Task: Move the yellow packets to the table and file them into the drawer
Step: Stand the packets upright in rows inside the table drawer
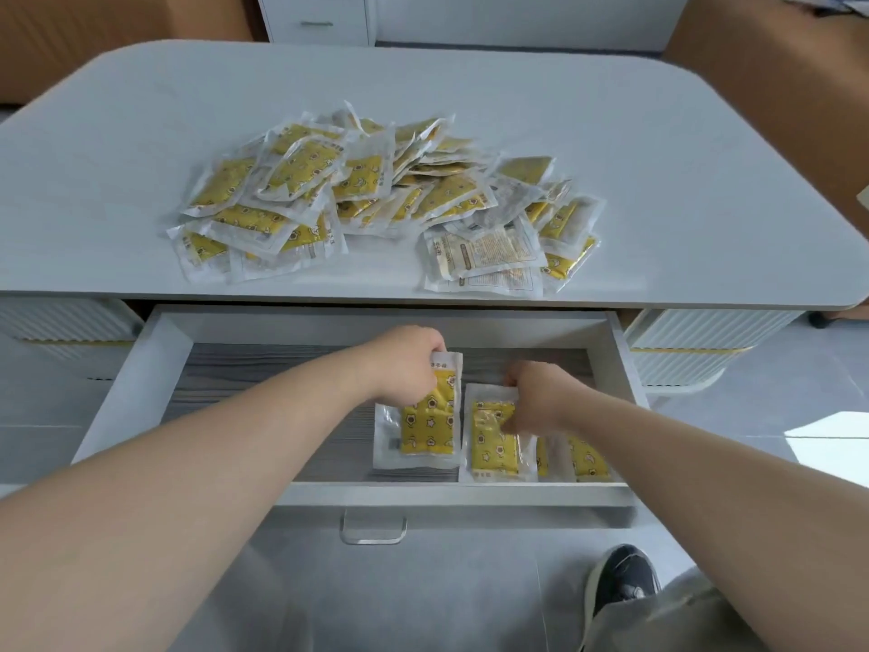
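Observation:
A heap of yellow packets [376, 195] in clear wrappers lies on the grey table [141, 110]. Below its front edge the white drawer [136, 378] stands pulled out. Inside it, my left hand [404, 364] grips the top of one yellow packet [428, 425] that stands against the drawer's floor. Just to the right, my right hand [536, 397] pinches a second packet [493, 440]. Another packet or two [583, 456] lie under my right forearm, partly hidden.
The drawer's metal handle [374, 529] sticks out toward me. My shoe [620, 581] is on the grey floor at lower right. A white cabinet [319, 16] stands behind the table, with brown furniture [94, 35] on either side.

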Motion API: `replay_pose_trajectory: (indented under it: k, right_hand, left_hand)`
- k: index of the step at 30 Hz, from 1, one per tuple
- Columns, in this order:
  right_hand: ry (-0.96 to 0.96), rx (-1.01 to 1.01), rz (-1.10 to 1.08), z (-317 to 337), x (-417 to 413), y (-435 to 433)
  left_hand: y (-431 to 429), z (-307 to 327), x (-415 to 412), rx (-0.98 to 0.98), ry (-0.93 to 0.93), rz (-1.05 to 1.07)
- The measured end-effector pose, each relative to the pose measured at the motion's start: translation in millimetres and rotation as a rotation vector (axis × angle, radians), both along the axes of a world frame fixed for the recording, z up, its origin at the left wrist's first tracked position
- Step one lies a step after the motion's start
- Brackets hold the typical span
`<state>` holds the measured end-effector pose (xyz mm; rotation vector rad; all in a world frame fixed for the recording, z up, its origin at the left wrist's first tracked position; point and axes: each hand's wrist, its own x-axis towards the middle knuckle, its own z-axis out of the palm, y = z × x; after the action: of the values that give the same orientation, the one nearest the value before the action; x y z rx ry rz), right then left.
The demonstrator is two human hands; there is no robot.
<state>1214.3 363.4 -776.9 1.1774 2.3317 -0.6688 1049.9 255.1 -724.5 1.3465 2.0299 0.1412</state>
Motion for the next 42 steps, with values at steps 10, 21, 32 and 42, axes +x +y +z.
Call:
replay_pose_trajectory:
  k: [10,21,32,42]
  right_hand:
    - [-0.195,0.249,0.191,3.2,-4.3,-13.2]
    - [-0.212,0.190,0.137,33.1,-5.3,4.2]
    - [-0.146,0.202,0.152,66.9,16.4,2.9]
    - [0.236,0.481,0.027,124.7,13.6,-5.0]
  left_hand:
    - [3.6,-33.0,2.2,-0.054,-0.269,0.155]
    - [11.5,-58.8,14.3,-0.061,-0.184,-0.046]
    - [9.1,-61.0,30.3,0.002,0.551,-0.387]
    - [-12.5,43.9,21.0,0.591,0.487,0.008]
